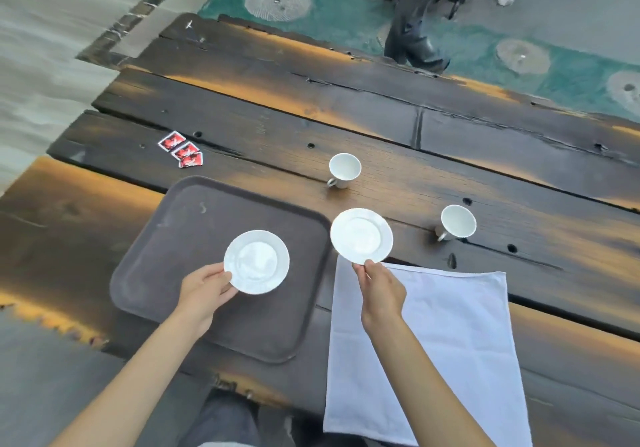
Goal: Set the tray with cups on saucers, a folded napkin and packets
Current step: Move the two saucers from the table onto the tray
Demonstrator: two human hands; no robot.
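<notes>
While my left hand (204, 292) pinches one white saucer (256, 262) by its near edge over the brown tray (166, 238), my right hand (381, 294) grips a second saucer (361, 235) the same way — just right of the tray, above the far corner of the white napkin (450, 342), which lies unfolded on the wooden table (381, 128). Two cups stand farther on the table, one (344, 169) beyond the saucers, one (458, 221) to the right. Three red packets (181, 151) lie beyond the tray's far left corner — none is on it.

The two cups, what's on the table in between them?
Nothing. In the head view, only bare dark wood of the table lies between the far cup and the near cup. The right hand's saucer hangs nearer the person, off that line.
</notes>
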